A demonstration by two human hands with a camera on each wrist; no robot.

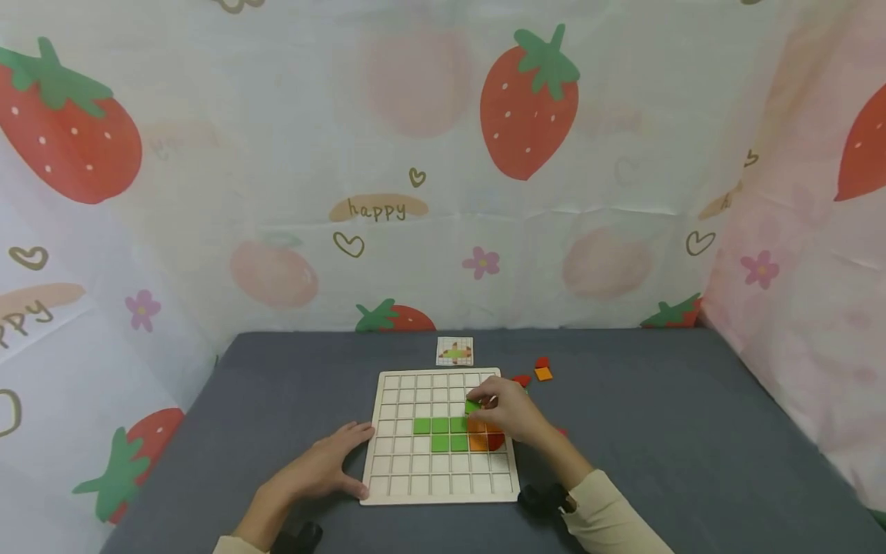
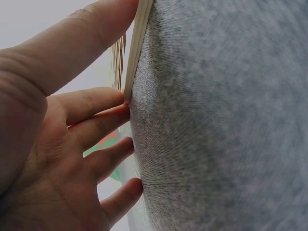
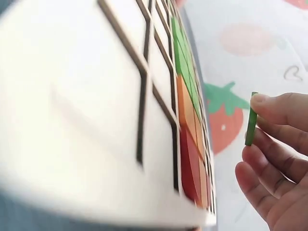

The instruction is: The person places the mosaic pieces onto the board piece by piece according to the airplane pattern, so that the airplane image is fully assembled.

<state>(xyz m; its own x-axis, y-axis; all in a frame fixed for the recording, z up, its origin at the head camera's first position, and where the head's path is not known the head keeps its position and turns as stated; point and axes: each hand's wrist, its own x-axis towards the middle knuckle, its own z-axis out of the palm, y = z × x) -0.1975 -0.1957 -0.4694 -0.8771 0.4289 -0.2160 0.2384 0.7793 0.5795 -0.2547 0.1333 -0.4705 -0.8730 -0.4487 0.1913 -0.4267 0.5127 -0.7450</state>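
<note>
A pale wooden grid board [image 1: 401, 485] lies on the table, with green tiles [image 1: 440, 443], orange tiles [image 1: 477, 442] and a red tile [image 1: 495, 442] set in its cells. Between thumb and fingers my right hand [image 1: 515, 412] pinches a green square tile [image 3: 251, 119], held above the right part of the board. In the right wrist view the tile is edge-on and apart from the board. My left hand [image 1: 325, 462] rests at the board's left edge, thumb and fingers spread and touching its side [image 2: 137, 53].
A small pattern card [image 1: 454, 352] lies behind the board. To the right of the board are loose red pieces [image 1: 543, 362] and an orange square [image 1: 543, 374], some partly hidden by my right hand. A strawberry-print cloth [image 1: 415, 269] hangs behind the grey table [image 1: 657, 431].
</note>
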